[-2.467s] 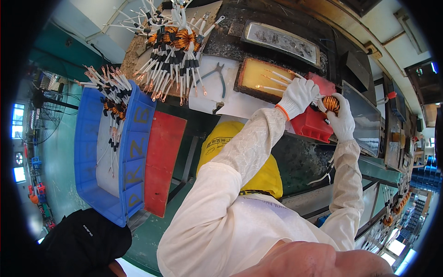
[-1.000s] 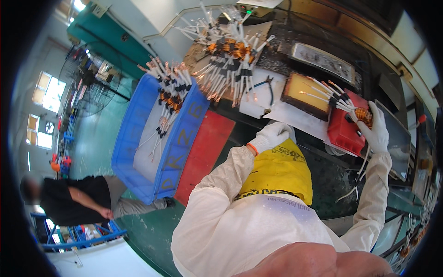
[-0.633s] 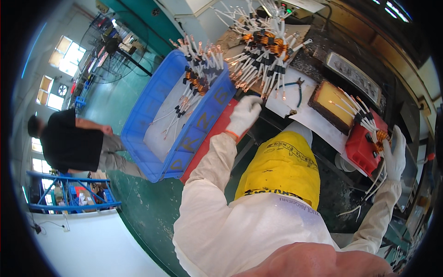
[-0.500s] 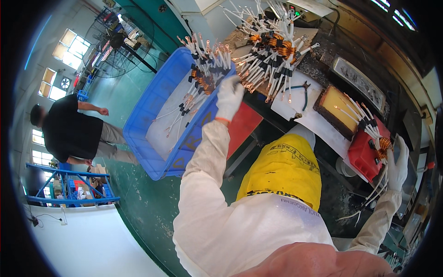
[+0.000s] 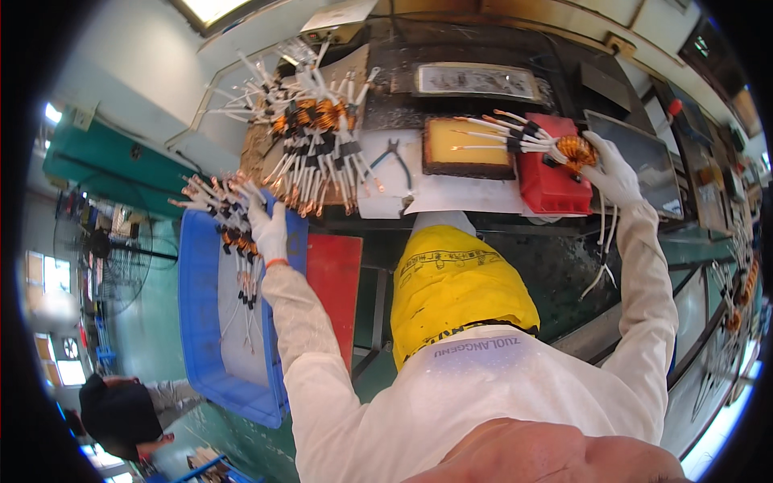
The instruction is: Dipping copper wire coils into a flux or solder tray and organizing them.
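My left hand [image 5: 269, 231], in a white glove, is at the inner edge of the blue plastic bin [image 5: 283, 378]. Its thumb stands apart from the fingers, which lie against white-sleeved leads of the copper coils [image 5: 237, 241] piled in the bin. On the right, my gloved right hand [image 5: 618, 173] grips a copper-wound ring coil [image 5: 576, 153] between thumb and fingers. That coil's white leads with copper lugs point left across a red block [image 5: 555, 189] toward a yellow pad [image 5: 469, 145]. Two more leads hang below the hand.
A heap of similar coils [image 5: 318, 121] lies on the bench's left side. Cutting pliers [image 5: 392, 161] rest on white paper by the pad, with a framed tray [image 5: 479, 80] behind. A red board [image 5: 332, 282] stands beside the bin. Another person [image 5: 121, 414] is at the lower left.
My view has swung to the right, bringing the bench toward the middle. The left hand stays by the bin's coils, its thumb now apart. The right hand still holds its coil over the red block.
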Demonstrator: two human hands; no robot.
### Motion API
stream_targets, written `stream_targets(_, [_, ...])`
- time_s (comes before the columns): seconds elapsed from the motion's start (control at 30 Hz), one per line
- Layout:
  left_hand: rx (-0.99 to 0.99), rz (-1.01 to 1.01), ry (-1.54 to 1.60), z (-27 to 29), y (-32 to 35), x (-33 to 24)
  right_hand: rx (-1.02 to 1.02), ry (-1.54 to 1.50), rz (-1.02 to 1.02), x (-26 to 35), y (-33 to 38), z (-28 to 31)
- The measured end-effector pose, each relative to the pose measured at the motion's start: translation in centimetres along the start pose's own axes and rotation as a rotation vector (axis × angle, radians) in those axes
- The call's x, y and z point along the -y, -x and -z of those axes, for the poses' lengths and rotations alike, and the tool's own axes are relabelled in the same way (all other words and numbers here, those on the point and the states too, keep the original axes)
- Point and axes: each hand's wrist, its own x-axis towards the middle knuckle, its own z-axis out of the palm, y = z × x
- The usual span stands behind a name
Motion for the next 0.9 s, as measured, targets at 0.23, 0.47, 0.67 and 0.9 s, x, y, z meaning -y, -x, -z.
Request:
stream_targets(0.23, [0.048, 0.122, 0.151, -0.3, 0.7, -1.9, -0.094, -0.206, 0.027, -2.4, -0.3, -2.6])
stream_targets(0.47, [0.238, -0.048, 0.615, -4.7, 8.1, -11.3, -0.101, -0.151, -0.109, -1.3, -1.0, -2.9])
stream_targets(0.67, [1.114, -0.239, 0.801, -10.3, 15.8, -25.9, -0.144, -0.156, -0.104, -1.9, -0.7, -3.1])
stream_targets(0.9, [1.461, 0.334, 1.39, -20.4, 21.5, -39.4, -0.245, -0.232, -0.061, -1.3, -0.7, -1.0])
